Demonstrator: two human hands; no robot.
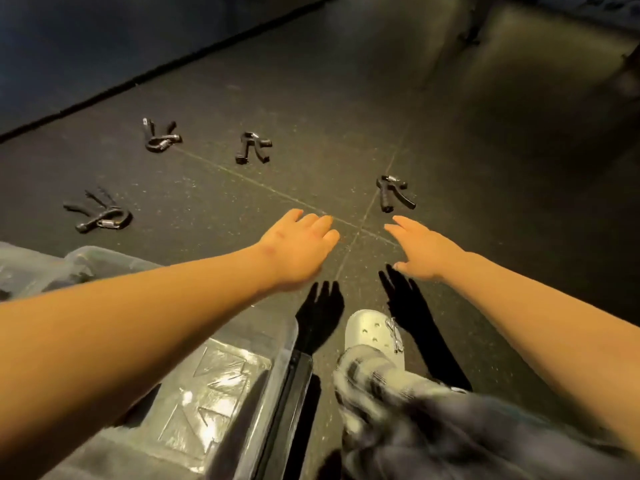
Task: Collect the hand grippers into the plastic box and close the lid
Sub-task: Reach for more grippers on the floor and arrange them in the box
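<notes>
Several black hand grippers lie on the dark floor. One hand gripper lies just beyond my right hand. Another hand gripper lies further back at centre. A small pile of hand grippers lies at the far left, and another pile lies nearer on the left. The clear plastic box stands open at the lower left, under my left forearm. My left hand and my right hand both stretch forward above the floor, fingers apart, holding nothing.
The box's clear lid lies at the left edge beside the box. My foot in a white clog rests on the floor right of the box. A dark wall base runs diagonally behind the grippers.
</notes>
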